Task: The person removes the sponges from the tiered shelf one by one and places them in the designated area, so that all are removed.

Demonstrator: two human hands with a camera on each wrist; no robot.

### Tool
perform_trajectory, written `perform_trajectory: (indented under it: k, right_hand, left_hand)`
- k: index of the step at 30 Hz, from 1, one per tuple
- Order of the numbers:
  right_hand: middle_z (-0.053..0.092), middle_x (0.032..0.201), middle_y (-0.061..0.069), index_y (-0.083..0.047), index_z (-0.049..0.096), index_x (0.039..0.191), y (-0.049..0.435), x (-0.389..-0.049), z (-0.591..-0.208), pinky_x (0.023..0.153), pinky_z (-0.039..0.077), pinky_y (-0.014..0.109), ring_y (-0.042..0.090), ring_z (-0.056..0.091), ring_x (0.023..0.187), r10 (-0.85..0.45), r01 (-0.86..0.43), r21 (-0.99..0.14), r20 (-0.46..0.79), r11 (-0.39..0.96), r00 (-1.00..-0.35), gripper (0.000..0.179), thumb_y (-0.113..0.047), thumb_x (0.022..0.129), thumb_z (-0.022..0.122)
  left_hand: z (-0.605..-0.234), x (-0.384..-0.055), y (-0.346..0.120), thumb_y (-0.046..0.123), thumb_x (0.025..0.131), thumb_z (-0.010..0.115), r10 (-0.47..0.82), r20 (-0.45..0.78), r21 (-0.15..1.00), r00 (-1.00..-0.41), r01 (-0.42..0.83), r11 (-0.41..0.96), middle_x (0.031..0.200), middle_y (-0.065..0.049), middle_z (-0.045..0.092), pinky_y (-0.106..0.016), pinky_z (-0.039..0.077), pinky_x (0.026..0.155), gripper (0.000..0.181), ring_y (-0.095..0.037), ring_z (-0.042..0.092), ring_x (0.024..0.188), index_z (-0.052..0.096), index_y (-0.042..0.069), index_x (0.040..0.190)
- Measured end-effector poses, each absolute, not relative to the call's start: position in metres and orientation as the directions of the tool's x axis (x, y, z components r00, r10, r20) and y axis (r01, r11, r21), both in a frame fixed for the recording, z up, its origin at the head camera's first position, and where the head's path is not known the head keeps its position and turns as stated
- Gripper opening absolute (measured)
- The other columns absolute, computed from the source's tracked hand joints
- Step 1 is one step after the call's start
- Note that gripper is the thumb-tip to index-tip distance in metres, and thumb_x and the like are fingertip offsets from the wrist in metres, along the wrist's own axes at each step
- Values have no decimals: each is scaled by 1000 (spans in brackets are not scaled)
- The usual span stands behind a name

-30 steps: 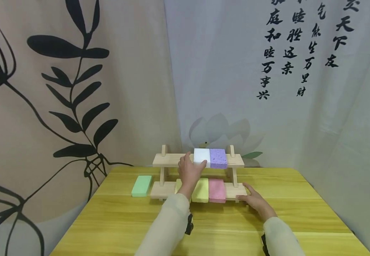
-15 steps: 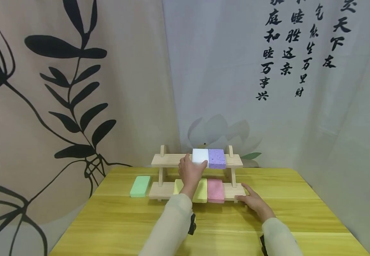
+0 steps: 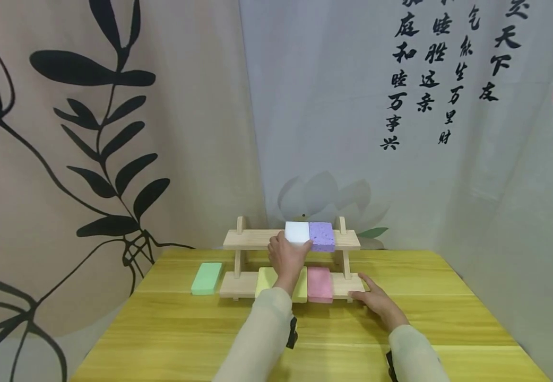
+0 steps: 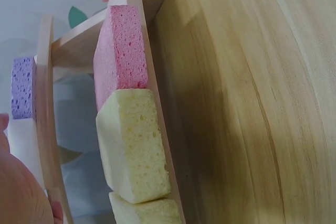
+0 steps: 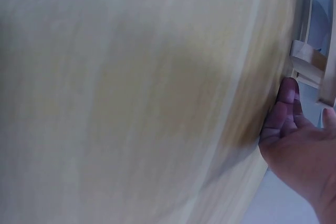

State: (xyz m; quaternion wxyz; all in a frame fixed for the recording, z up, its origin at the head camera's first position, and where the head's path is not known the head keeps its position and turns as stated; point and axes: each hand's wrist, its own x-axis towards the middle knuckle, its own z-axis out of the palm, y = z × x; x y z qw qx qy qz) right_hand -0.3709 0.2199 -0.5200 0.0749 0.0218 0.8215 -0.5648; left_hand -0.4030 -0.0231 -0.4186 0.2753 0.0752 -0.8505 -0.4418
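A white sponge (image 3: 297, 232) and a purple sponge (image 3: 321, 236) sit side by side on the top board of a two-tier wooden shelf (image 3: 252, 240). My left hand (image 3: 287, 260) holds the white sponge, thumb across its front near the purple one and fingers at its left side. On the lower board, two yellow sponges (image 4: 144, 145) and a pink sponge (image 3: 320, 285) stand in a row; my left arm partly covers the yellow ones. At the right end of that board, my right hand (image 3: 380, 301) grips the wood between thumb and fingers.
A green sponge (image 3: 207, 278) lies on the wooden table (image 3: 171, 339) just left of the shelf. Behind the table hangs a printed cloth (image 3: 209, 132) with leaves and writing, and another cloth closes off the right side.
My left hand has shifted slightly right against the white sponge, its thumb now at the purple sponge's edge. The right hand stays on the board. The head view has turned slightly right.
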Motion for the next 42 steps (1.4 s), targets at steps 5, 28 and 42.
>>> perform_trajectory:
  k: [5, 28, 42]
  right_hand:
    - [23, 155, 32, -16, 16, 160, 220, -365, -516, 112, 16, 65, 48, 30, 138, -64, 124, -922, -158, 367, -985, 101, -47, 83, 75]
    - [31, 150, 34, -12, 16, 159, 223, -354, -514, 110, 24, 63, 45, 39, 131, -117, 85, -911, -143, 403, -983, 100, -46, 85, 74]
    - [12, 157, 33, -15, 14, 160, 233, -344, -507, 111, 12, 68, 51, 11, 142, -119, 120, -900, -185, 418, -975, 99, -47, 86, 72]
  left_hand:
    - [-419, -400, -23, 42, 69, 88, -375, 402, 786, -835, 105, 610, 112, -16, 55, -44, 44, 85, 73, -31, 50, 101, 58, 0, 121]
    - [-418, -385, -22, 38, 70, 86, -422, 385, 790, -821, 56, 610, 108, -16, 55, -44, 44, 84, 67, -31, 51, 99, 60, -2, 116]
    - [-406, -379, -31, 37, 70, 86, -431, 415, 790, -801, 82, 608, 114, -18, 55, -45, 45, 90, 73, -32, 51, 105, 58, -3, 125]
